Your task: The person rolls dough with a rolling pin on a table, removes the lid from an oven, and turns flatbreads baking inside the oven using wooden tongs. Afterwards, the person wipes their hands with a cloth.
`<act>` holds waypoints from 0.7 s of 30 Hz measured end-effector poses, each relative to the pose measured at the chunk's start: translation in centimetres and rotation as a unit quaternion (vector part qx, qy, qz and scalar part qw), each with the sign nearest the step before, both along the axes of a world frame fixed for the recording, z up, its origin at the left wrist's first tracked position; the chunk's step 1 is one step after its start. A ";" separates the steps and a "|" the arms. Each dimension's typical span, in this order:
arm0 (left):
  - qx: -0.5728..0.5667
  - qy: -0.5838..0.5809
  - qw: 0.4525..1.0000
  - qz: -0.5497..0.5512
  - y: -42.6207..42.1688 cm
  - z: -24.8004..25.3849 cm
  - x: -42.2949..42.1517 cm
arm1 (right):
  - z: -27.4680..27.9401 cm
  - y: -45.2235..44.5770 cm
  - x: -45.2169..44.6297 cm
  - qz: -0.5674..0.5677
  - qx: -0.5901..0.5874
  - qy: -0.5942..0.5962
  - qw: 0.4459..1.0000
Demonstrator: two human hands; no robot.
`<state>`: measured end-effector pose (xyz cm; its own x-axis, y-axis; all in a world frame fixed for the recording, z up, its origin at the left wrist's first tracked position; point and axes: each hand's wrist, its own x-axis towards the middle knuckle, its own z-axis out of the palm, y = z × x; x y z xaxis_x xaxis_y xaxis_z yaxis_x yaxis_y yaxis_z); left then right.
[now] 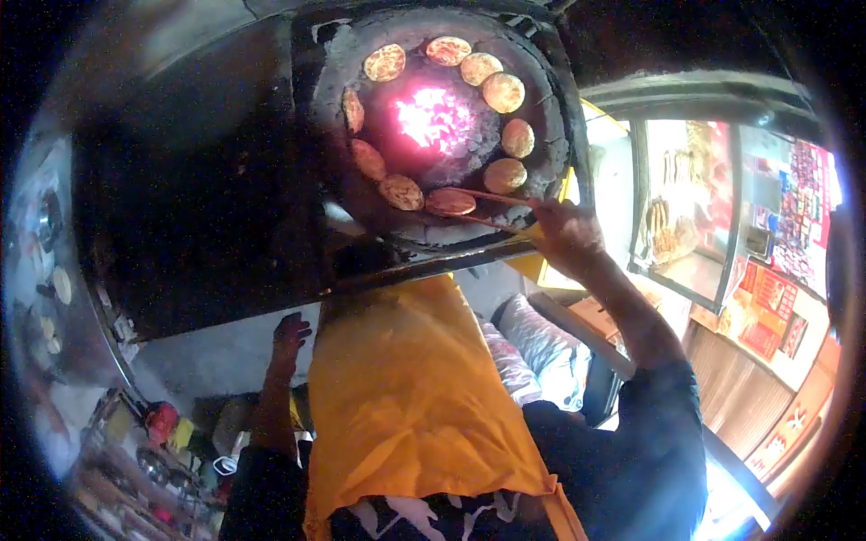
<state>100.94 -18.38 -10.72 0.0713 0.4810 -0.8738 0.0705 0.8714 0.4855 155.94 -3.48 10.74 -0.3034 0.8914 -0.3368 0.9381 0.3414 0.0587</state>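
My right hand (pixel 568 236) is closed around a pair of tongs (pixel 501 197) at the near right rim of a round clay oven (pixel 361 216). The two prongs spread around a browned round flatbread (pixel 448 202) on the near part of the oven's inner wall; whether they press on it I cannot tell. Several more flatbreads (pixel 503 92) form a ring along the wall, around glowing coals (pixel 433 119) in the middle. My left hand (pixel 290 332) hangs just below the black counter's front edge, fingers loosely apart, holding nothing.
A dark counter (pixel 189 198) extends left of the oven. My orange apron (pixel 397 379) hangs close to the front edge. To the right stands a glass display case (pixel 690 203) with food inside. Plastic-wrapped bags (pixel 541 347) lie low beside me, and cluttered shelves (pixel 153 460) are at lower left.
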 end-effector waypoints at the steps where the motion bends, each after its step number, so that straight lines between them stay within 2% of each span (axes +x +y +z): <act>1: -0.001 0.002 1.000 0.002 0.1 0.2 0.2 | -0.5 0.0 -0.6 0.006 0.022 0.027 0.999; 2: 0.011 0.004 1.000 -0.003 0.2 0.3 0.2 | -1.0 0.0 -0.9 -0.015 -0.045 -0.024 0.999; 5: -0.002 0.022 1.000 0.010 0.5 0.4 0.4 | -0.7 1.6 -0.6 -0.030 -0.107 -0.083 0.990; 6: -0.025 0.035 0.999 0.027 0.4 0.4 0.5 | -1.8 0.6 1.7 0.044 0.007 -0.079 0.996; 9: -0.036 0.018 0.998 0.051 -1.3 -1.1 -0.8 | -1.0 1.9 3.2 0.105 0.033 -0.129 0.985; 12: -0.089 0.054 0.994 0.043 -1.3 -0.8 -0.8 | -3.6 2.4 3.9 0.146 0.076 -0.150 0.975; 15: -0.071 0.042 0.995 0.061 -2.1 -1.1 -1.1 | -7.0 2.0 4.4 0.163 0.108 -0.127 0.972; 16: -0.072 0.043 0.995 0.062 -2.1 -0.9 -1.1 | -6.7 2.1 3.6 0.172 0.050 -0.152 0.972; 17: -0.070 0.042 0.995 0.062 -2.0 -0.6 -1.1 | -6.5 2.1 3.5 0.173 0.050 -0.151 0.972; 19: -0.066 0.043 0.995 0.063 -1.5 -0.2 -1.0 | -6.2 2.1 3.4 0.113 -0.068 -0.138 0.982; 21: -0.075 0.047 0.994 0.063 -1.2 0.0 -0.6 | -5.2 0.4 4.6 0.094 0.021 -0.044 0.994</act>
<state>100.31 -19.53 -10.76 -0.0673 0.3440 -0.9366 -0.0052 0.9386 0.3451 160.58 -3.06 5.58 -0.4379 0.8353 -0.3324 0.8483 0.5063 0.1550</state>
